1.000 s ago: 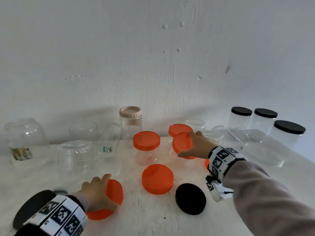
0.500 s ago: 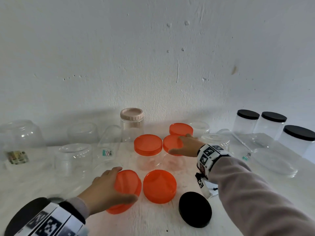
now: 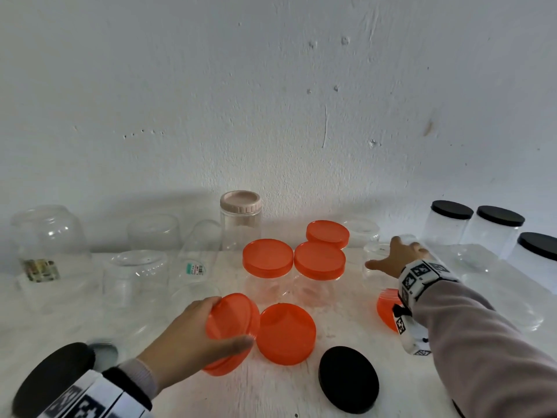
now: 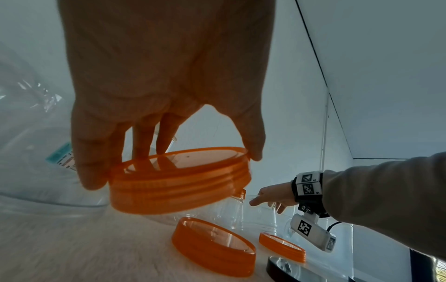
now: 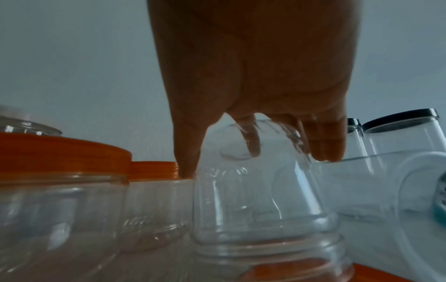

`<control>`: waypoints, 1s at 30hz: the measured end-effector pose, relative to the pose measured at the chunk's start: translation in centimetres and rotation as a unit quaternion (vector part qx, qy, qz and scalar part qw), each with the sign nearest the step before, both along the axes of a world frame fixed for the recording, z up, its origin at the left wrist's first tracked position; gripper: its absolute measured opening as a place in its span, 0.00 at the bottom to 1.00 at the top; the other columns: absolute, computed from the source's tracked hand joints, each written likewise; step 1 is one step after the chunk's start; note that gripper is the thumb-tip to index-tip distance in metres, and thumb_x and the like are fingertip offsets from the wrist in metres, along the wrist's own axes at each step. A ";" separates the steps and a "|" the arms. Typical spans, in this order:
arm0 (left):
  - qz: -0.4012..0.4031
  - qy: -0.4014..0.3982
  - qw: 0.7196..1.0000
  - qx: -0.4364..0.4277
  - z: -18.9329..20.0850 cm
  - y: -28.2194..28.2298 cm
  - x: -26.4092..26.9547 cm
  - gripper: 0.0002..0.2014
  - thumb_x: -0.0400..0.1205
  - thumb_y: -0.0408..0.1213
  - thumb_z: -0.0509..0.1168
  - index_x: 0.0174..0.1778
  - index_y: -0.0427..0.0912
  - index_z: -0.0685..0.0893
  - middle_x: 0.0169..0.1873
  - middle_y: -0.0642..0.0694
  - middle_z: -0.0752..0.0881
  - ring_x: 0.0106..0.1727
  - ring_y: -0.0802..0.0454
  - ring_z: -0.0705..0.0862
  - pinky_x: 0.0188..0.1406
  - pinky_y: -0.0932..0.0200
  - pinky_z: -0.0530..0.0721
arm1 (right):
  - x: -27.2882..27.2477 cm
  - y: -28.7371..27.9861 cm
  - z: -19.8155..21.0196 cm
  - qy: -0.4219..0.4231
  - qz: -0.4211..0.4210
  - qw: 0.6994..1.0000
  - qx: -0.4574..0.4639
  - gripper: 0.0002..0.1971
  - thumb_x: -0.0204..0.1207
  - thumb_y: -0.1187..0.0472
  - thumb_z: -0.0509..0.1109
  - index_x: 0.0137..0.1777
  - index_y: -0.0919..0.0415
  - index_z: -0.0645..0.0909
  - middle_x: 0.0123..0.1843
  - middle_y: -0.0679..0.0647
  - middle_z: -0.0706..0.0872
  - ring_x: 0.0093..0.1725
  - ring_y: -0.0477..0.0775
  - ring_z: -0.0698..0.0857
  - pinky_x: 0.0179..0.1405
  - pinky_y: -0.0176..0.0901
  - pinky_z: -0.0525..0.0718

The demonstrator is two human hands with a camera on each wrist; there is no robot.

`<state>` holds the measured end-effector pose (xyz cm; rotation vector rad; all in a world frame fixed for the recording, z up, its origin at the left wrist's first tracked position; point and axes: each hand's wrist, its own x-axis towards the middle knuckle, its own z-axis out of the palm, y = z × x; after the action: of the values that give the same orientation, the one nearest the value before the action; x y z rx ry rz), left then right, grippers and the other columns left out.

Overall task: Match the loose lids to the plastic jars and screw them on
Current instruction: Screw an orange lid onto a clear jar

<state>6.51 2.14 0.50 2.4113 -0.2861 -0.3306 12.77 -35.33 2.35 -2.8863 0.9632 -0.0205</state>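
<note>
- Head view: left hand (image 3: 184, 339) is gripping an orange lid (image 3: 230, 330) by its rim, lifted off the table (image 3: 271, 393).
- Right hand (image 3: 398, 257) is cupping an upturned clear jar (image 5: 260, 190), fingers curled over its base.

White bench (image 3: 301, 396), loose orange lid (image 3: 286, 333) at centre, black lid (image 3: 348, 379) just right of it, capped orange jars (image 3: 267, 260) behind, clear lidless jars (image 3: 135, 273) to its left.

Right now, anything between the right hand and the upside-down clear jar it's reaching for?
Nothing visible. The right hand is already on the inverted jar, fingers draped over its upturned base. Capped orange-lid jars stand beside it, toward the left hand, not between.
</note>
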 end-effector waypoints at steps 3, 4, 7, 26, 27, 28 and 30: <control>-0.003 -0.001 1.000 -0.016 0.2 0.0 -0.4 0.56 0.56 0.72 0.64 0.81 0.52 0.57 0.75 0.53 0.66 0.63 0.58 0.71 0.64 0.61 0.74 | -0.6 0.5 0.9 -0.031 0.005 0.999 -0.013 0.43 0.65 0.38 0.76 0.73 0.58 0.62 0.69 0.65 0.67 0.67 0.66 0.70 0.54 0.52 0.75; -0.001 -0.002 1.000 -0.028 0.2 0.0 -0.5 0.55 0.57 0.71 0.64 0.81 0.52 0.57 0.75 0.53 0.66 0.64 0.57 0.71 0.64 0.61 0.73 | -0.8 0.6 1.3 -0.047 0.007 0.999 -0.011 0.44 0.63 0.40 0.78 0.72 0.58 0.62 0.68 0.64 0.66 0.66 0.66 0.69 0.53 0.52 0.76; 0.013 -0.012 0.997 -0.069 0.2 -0.1 -0.8 0.44 0.69 0.63 0.67 0.80 0.53 0.60 0.74 0.51 0.69 0.67 0.54 0.73 0.63 0.60 0.74 | -1.9 1.2 2.6 -0.078 0.019 0.997 -0.007 0.52 0.58 0.40 0.82 0.75 0.59 0.57 0.68 0.64 0.60 0.66 0.69 0.67 0.58 0.54 0.77; 0.082 -0.004 0.970 -0.230 2.3 1.8 -2.8 0.41 0.63 0.70 0.58 0.70 0.50 0.75 0.59 0.53 0.82 0.58 0.55 0.81 0.51 0.61 0.75 | -12.1 14.9 1.5 -0.097 0.306 0.878 0.354 0.43 0.58 0.47 0.85 0.67 0.49 0.62 0.58 0.44 0.70 0.54 0.40 0.73 0.44 0.28 0.73; 0.083 -0.007 0.968 -0.235 2.3 2.1 -2.9 0.37 0.65 0.69 0.59 0.66 0.50 0.77 0.55 0.54 0.83 0.54 0.57 0.81 0.46 0.64 0.75 | -12.1 15.5 0.9 -0.095 0.300 0.882 0.352 0.44 0.58 0.45 0.85 0.68 0.52 0.63 0.59 0.44 0.69 0.54 0.41 0.73 0.45 0.29 0.73; 0.085 -0.008 0.968 -0.237 2.4 2.3 -2.9 0.33 0.67 0.68 0.59 0.62 0.50 0.79 0.52 0.53 0.84 0.52 0.58 0.82 0.42 0.65 0.75 | -12.1 16.1 0.5 -0.089 0.296 0.880 0.360 0.45 0.57 0.44 0.85 0.69 0.52 0.63 0.61 0.44 0.69 0.56 0.42 0.73 0.48 0.31 0.74; 0.087 -0.009 0.966 -0.242 2.4 2.9 -2.9 0.29 0.70 0.67 0.59 0.58 0.51 0.80 0.49 0.52 0.84 0.50 0.57 0.82 0.40 0.65 0.74 | -12.1 17.2 -0.3 -0.072 0.293 0.872 0.386 0.49 0.54 0.42 0.84 0.73 0.47 0.61 0.63 0.46 0.69 0.60 0.48 0.76 0.52 0.37 0.78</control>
<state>3.58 4.99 2.87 1.9397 -0.1396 -0.1372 0.70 -18.15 2.01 -2.2398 -0.0076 0.1549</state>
